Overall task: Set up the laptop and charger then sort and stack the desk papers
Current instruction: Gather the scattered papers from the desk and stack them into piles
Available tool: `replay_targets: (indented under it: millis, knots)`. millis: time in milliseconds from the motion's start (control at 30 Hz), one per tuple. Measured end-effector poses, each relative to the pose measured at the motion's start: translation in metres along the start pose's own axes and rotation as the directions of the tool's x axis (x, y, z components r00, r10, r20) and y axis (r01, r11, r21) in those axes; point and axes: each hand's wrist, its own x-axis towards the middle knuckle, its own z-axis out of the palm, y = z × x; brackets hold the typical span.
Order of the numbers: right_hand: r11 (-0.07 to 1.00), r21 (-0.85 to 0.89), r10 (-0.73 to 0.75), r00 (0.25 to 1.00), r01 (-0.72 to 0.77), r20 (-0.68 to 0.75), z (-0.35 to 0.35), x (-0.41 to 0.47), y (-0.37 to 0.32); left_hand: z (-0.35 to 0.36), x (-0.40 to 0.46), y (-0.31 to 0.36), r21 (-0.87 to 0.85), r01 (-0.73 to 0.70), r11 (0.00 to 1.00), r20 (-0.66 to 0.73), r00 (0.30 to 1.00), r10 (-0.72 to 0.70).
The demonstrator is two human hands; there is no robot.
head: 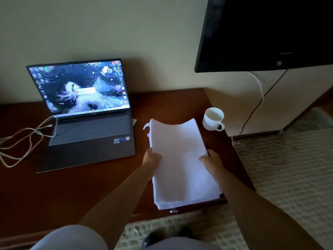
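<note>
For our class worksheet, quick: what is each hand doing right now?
Left hand: grips the paper stack at its left edge.
Right hand: grips its right edge.

Dark wooden desk, open laptop, cable, mug

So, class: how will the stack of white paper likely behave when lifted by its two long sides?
The stack of paper probably flops: its far end already curves. Sheets may slide apart, since edges stick out at the far left corner. Both hands hold it, left hand and right hand.
</note>
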Motion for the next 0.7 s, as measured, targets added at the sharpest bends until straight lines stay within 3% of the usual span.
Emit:
replay_targets:
  millis: [67,167,267,333,467,533,633,700]
  knots:
    - [0.996,-0.093,0.012,1.0,-0.011,0.008,-0.001,0.013,0.007,0.01,0.002,0.0,0.099,0.0,0.995,-0.042,0.999,0.004]
    - [0.904,-0.425,0.071,0.997,-0.047,0.039,0.007,0.024,0.012,0.01,0.007,-0.004,0.373,0.056,0.926,-0.092,0.995,-0.023]
    - [0.82,-0.571,0.032,0.999,-0.03,-0.007,0.009,0.032,0.013,0.011,0.008,-0.008,0.391,0.075,0.917,-0.115,0.993,-0.033]
    - [0.832,-0.554,-0.045,0.999,0.022,-0.028,0.009,0.038,0.01,0.013,0.005,-0.008,0.261,0.04,0.965,-0.137,0.991,-0.004]
    - [0.974,-0.21,-0.094,0.995,0.084,-0.039,0.006,0.036,0.003,0.018,-0.001,-0.005,0.123,-0.019,0.992,-0.185,0.982,0.042]
    - [0.984,-0.142,-0.108,0.994,0.104,-0.026,0.002,0.033,0.004,0.017,-0.002,-0.001,0.05,-0.044,0.998,-0.229,0.972,0.054]
    - [0.968,-0.235,-0.098,0.995,0.093,-0.008,-0.002,0.033,0.01,0.011,-0.003,-0.002,0.058,-0.048,0.997,-0.26,0.964,0.062]
    - [0.892,-0.448,-0.067,0.998,0.055,-0.011,0.001,0.034,0.014,0.01,-0.001,-0.01,0.246,0.023,0.969,-0.25,0.968,0.04]
